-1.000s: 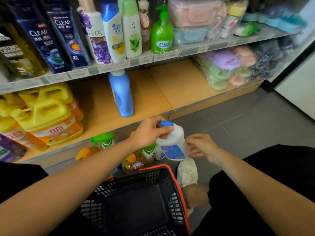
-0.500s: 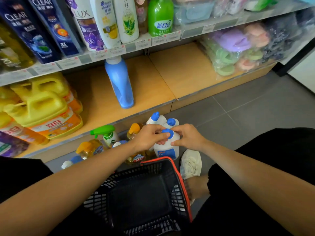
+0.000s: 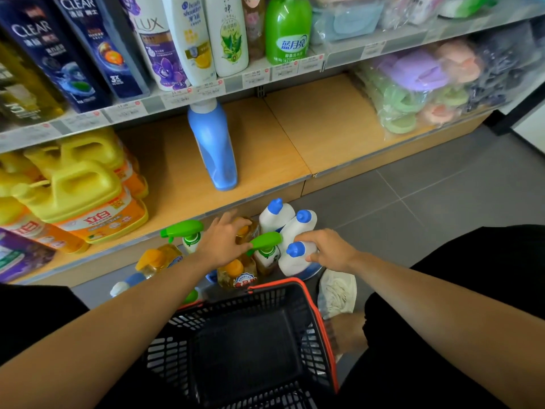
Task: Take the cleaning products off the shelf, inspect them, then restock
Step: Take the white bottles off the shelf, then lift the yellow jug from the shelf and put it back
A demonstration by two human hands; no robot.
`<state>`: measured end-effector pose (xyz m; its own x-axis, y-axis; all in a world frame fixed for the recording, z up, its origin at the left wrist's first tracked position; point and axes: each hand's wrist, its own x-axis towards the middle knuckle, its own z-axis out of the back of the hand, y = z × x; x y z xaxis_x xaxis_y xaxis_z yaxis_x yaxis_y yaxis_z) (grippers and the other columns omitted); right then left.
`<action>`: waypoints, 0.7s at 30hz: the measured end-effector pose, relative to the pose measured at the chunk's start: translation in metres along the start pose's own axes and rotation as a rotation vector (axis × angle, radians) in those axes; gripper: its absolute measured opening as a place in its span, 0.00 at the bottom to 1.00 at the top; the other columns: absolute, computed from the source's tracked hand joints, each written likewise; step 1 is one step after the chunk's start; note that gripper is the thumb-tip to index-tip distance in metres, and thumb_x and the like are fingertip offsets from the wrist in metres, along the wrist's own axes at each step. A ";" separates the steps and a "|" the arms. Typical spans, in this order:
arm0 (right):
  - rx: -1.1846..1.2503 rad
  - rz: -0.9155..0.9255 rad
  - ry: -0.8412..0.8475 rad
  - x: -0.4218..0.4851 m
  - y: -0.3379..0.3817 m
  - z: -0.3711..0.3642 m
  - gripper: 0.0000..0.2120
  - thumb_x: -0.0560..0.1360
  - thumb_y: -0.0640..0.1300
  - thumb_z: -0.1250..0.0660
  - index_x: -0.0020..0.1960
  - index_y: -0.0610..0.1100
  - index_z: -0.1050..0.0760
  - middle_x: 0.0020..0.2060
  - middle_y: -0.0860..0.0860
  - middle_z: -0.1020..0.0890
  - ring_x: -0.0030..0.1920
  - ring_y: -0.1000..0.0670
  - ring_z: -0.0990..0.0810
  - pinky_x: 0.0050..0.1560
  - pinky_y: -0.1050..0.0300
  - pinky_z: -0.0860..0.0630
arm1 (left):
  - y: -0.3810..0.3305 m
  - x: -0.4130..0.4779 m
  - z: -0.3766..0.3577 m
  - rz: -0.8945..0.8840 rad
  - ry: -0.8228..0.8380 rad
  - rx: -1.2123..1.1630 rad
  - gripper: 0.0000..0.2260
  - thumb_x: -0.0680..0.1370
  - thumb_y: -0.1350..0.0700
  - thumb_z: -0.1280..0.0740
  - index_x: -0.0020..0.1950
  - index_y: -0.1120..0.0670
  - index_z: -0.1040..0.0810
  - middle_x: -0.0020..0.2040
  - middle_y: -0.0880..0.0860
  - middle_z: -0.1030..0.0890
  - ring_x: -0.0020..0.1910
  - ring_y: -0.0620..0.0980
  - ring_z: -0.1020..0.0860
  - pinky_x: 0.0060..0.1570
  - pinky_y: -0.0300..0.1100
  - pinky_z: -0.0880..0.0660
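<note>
On my remote feed, the right hand (image 3: 330, 250) grips a white bottle (image 3: 295, 262) with a blue cap, with two matching bottles (image 3: 277, 215) just behind it above the grey floor (image 3: 442, 196). The left hand (image 3: 221, 246), fingers spread, rests among orange-capped bottles (image 3: 237, 271), touching a green trigger sprayer (image 3: 267, 240). A black basket (image 3: 323, 317) with an orange rim sits nearest me. A single blue bottle (image 3: 213, 149) stands upright on the wooden shelf (image 3: 318, 128).

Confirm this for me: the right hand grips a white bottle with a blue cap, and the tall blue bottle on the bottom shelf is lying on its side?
Not quite. The head view shows the tall blue bottle standing upright on the bottom shelf, not lying on its side. The rest holds: the right hand grips a white bottle with a blue cap.
</note>
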<state>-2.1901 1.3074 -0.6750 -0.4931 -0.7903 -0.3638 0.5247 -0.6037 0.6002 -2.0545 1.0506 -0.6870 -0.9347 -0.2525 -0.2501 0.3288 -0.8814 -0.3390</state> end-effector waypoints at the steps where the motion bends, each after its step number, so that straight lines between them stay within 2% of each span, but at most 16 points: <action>1: -0.019 -0.004 -0.004 0.001 0.000 0.001 0.20 0.73 0.35 0.27 0.62 0.50 0.20 0.51 0.51 0.18 0.47 0.50 0.22 0.52 0.52 0.24 | 0.003 0.000 -0.002 0.004 0.016 -0.061 0.28 0.76 0.45 0.27 0.75 0.46 0.29 0.77 0.56 0.34 0.73 0.59 0.31 0.69 0.53 0.31; 3: -0.102 -0.009 -0.055 0.001 -0.001 0.005 0.20 0.72 0.36 0.26 0.62 0.49 0.20 0.56 0.50 0.17 0.53 0.47 0.20 0.56 0.48 0.23 | 0.006 0.001 -0.006 0.003 0.021 -0.166 0.27 0.77 0.47 0.27 0.74 0.47 0.29 0.74 0.54 0.32 0.70 0.55 0.28 0.66 0.50 0.28; 5: -0.199 -0.047 -0.140 0.001 -0.003 0.009 0.19 0.71 0.34 0.27 0.60 0.47 0.20 0.56 0.48 0.17 0.55 0.44 0.19 0.55 0.45 0.22 | 0.006 0.000 -0.007 0.002 0.014 -0.196 0.27 0.77 0.48 0.27 0.74 0.47 0.28 0.73 0.53 0.31 0.69 0.54 0.27 0.65 0.49 0.28; 7: -0.253 -0.142 -0.217 0.002 -0.007 0.013 0.16 0.70 0.30 0.32 0.53 0.45 0.21 0.50 0.47 0.19 0.50 0.40 0.20 0.49 0.47 0.23 | 0.008 0.000 -0.008 -0.006 0.018 -0.206 0.27 0.77 0.48 0.27 0.75 0.47 0.29 0.73 0.53 0.32 0.69 0.54 0.28 0.66 0.49 0.28; 10: -0.205 -0.258 -0.268 0.003 -0.013 0.019 0.10 0.70 0.30 0.34 0.45 0.43 0.24 0.43 0.47 0.23 0.45 0.40 0.22 0.43 0.53 0.30 | 0.008 -0.002 -0.008 -0.017 0.039 -0.208 0.28 0.78 0.47 0.28 0.76 0.46 0.31 0.75 0.53 0.33 0.70 0.54 0.28 0.67 0.48 0.29; 12: -0.178 -0.265 -0.249 0.002 -0.010 0.022 0.10 0.71 0.33 0.30 0.50 0.44 0.22 0.47 0.47 0.21 0.49 0.40 0.21 0.46 0.54 0.30 | 0.007 -0.003 -0.005 -0.010 0.077 -0.178 0.30 0.78 0.47 0.28 0.78 0.45 0.34 0.78 0.53 0.37 0.72 0.55 0.30 0.69 0.50 0.29; 14: -0.160 -0.289 -0.220 0.000 -0.005 0.024 0.19 0.72 0.38 0.26 0.62 0.44 0.22 0.56 0.45 0.19 0.57 0.41 0.21 0.56 0.51 0.25 | 0.005 -0.006 0.002 -0.015 0.132 -0.147 0.33 0.78 0.48 0.28 0.80 0.44 0.38 0.82 0.54 0.43 0.76 0.56 0.33 0.71 0.50 0.31; 16: -0.185 -0.314 -0.176 -0.001 0.004 0.026 0.26 0.73 0.43 0.25 0.69 0.46 0.26 0.62 0.45 0.20 0.62 0.42 0.22 0.60 0.48 0.24 | 0.004 -0.012 0.013 -0.027 0.160 -0.123 0.35 0.78 0.48 0.27 0.81 0.45 0.39 0.83 0.55 0.44 0.77 0.55 0.34 0.71 0.48 0.32; 18: -0.257 -0.309 -0.132 -0.001 0.017 0.030 0.29 0.73 0.48 0.25 0.72 0.48 0.28 0.63 0.47 0.20 0.64 0.42 0.24 0.61 0.46 0.23 | 0.006 -0.020 0.027 -0.023 0.153 -0.111 0.33 0.78 0.48 0.28 0.80 0.48 0.36 0.77 0.56 0.31 0.72 0.55 0.28 0.64 0.42 0.30; 19: -0.287 -0.288 -0.126 0.001 0.026 0.032 0.29 0.73 0.50 0.25 0.72 0.48 0.28 0.62 0.47 0.19 0.64 0.42 0.24 0.60 0.46 0.23 | 0.008 -0.025 0.037 -0.011 0.147 -0.118 0.30 0.78 0.47 0.28 0.78 0.48 0.32 0.70 0.56 0.23 0.66 0.54 0.24 0.57 0.40 0.29; 20: -0.304 -0.259 -0.127 0.004 0.037 0.034 0.29 0.73 0.51 0.25 0.71 0.49 0.27 0.60 0.48 0.18 0.64 0.42 0.24 0.59 0.47 0.23 | 0.011 -0.032 0.047 0.000 0.147 -0.129 0.27 0.78 0.47 0.28 0.76 0.48 0.28 0.63 0.53 0.19 0.61 0.53 0.21 0.53 0.40 0.28; 21: -0.307 -0.228 -0.128 0.008 0.049 0.037 0.28 0.73 0.52 0.25 0.71 0.48 0.26 0.60 0.48 0.18 0.63 0.43 0.24 0.59 0.48 0.23 | 0.014 -0.039 0.058 0.003 0.149 -0.133 0.23 0.78 0.47 0.28 0.72 0.48 0.25 0.59 0.51 0.17 0.58 0.51 0.20 0.53 0.41 0.26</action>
<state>-2.1935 1.2754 -0.6221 -0.6932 -0.6246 -0.3598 0.5653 -0.7807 0.2663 -2.0209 1.0250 -0.6297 -0.9068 -0.1842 -0.3793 0.3554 -0.8179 -0.4525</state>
